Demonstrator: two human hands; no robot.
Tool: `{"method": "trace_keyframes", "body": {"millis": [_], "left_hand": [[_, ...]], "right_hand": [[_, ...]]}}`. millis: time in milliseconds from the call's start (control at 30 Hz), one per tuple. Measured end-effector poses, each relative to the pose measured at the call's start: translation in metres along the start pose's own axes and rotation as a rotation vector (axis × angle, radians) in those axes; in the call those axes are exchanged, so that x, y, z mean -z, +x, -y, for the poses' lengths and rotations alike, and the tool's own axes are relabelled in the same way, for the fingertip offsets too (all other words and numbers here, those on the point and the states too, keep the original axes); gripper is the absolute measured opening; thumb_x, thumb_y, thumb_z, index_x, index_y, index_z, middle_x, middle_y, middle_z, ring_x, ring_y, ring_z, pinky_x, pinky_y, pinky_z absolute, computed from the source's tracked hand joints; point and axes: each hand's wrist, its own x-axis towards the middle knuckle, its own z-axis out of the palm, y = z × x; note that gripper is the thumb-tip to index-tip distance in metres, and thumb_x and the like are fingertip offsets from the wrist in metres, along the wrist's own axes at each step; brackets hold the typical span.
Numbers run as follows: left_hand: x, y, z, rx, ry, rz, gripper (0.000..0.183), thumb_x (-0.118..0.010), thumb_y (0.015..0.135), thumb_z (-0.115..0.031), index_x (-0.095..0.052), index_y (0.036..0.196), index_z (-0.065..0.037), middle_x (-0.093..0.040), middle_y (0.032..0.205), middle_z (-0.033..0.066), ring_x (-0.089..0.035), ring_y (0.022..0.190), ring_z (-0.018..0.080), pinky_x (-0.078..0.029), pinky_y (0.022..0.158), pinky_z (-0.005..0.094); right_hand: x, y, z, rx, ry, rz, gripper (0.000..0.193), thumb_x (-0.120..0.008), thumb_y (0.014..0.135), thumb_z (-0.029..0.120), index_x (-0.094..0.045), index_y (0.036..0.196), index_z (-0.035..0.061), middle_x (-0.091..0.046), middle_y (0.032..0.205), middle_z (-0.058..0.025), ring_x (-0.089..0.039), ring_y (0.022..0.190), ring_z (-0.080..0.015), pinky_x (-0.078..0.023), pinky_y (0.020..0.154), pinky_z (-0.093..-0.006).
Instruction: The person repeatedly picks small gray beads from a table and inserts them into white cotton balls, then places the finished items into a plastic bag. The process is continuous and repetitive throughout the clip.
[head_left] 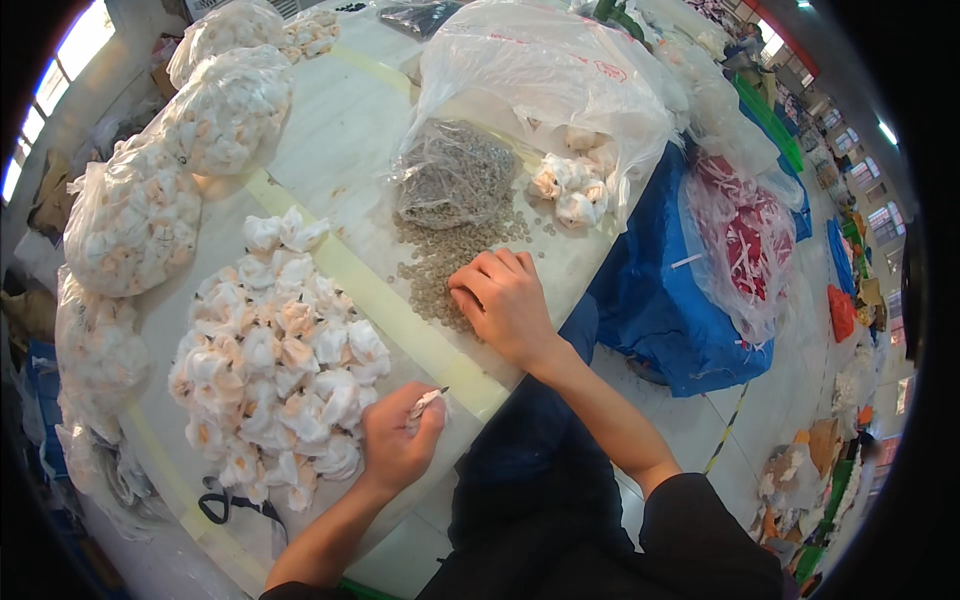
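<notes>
My left hand [396, 440] is closed around a small cream-white artificial flower [424, 404], whose dark tip sticks out past the thumb. Beside it lies a big heap of white and peach artificial flowers [280, 370]. My right hand [505, 305] rests at the near edge of a spread of small grey-brown beads [435, 275], fingers curled down and drawn together; what they pinch, if anything, is hidden. Those beads spill from a clear plastic bag [455, 175] just beyond. More peach flowers [575, 190] sit right of that bag, at the mouth of a large clear bag [550, 70].
Full bags of flowers [135, 215] line the table's left side. Black-handled scissors [225, 503] lie near the front left edge. Yellowish tape strips [400, 345] cross the white table. On the right stands a blue-covered container [660, 300] with a bag of red pieces [735, 225].
</notes>
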Motion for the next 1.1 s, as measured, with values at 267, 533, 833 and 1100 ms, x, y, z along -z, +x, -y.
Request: {"method": "trace_keyframes", "body": {"millis": [267, 533, 833, 1100], "left_hand": [[0.000, 0.001, -0.005, 0.004, 0.020, -0.002, 0.013, -0.065, 0.095, -0.010, -0.068, 0.089, 0.001, -0.062, 0.069, 0.0098, -0.058, 0.061, 0.0166, -0.047, 0.060, 0.0317], [0.000, 0.001, -0.007, 0.003, 0.027, -0.013, 0.011, -0.065, 0.095, -0.009, -0.069, 0.091, 0.001, -0.062, 0.070, 0.0108, -0.060, 0.061, 0.0187, -0.047, 0.060, 0.0321], [0.003, 0.003, -0.005, -0.032, 0.039, 0.034, 0.013, -0.064, 0.093, -0.006, -0.074, 0.096, 0.000, -0.067, 0.075, 0.0116, -0.065, 0.065, 0.0201, -0.050, 0.062, 0.0323], [0.003, 0.004, -0.010, -0.020, 0.034, 0.031, 0.010, -0.065, 0.092, -0.006, -0.073, 0.092, 0.001, -0.067, 0.076, 0.0115, -0.063, 0.064, 0.0212, -0.049, 0.062, 0.0320]], "right_hand": [[0.015, -0.008, 0.009, -0.044, 0.227, -0.140, 0.008, -0.074, 0.089, 0.005, -0.068, 0.094, 0.0069, -0.064, 0.089, -0.0052, -0.059, 0.088, -0.0278, -0.049, 0.079, -0.0401], [0.039, -0.033, 0.030, -0.595, 1.075, 0.299, 0.017, -0.070, 0.103, 0.014, -0.070, 0.111, -0.0006, -0.071, 0.097, 0.0005, -0.063, 0.089, -0.0049, -0.051, 0.081, -0.0238], [0.033, -0.059, 0.046, -0.605, 1.377, 0.430, 0.019, -0.070, 0.104, 0.015, -0.069, 0.115, 0.0002, -0.070, 0.098, -0.0014, -0.064, 0.091, -0.0065, -0.052, 0.084, -0.0245], [0.034, -0.062, 0.048, -0.609, 1.391, 0.411, 0.017, -0.070, 0.103, 0.012, -0.069, 0.114, 0.0002, -0.070, 0.096, -0.0012, -0.063, 0.089, -0.0063, -0.051, 0.082, -0.0249]]}}
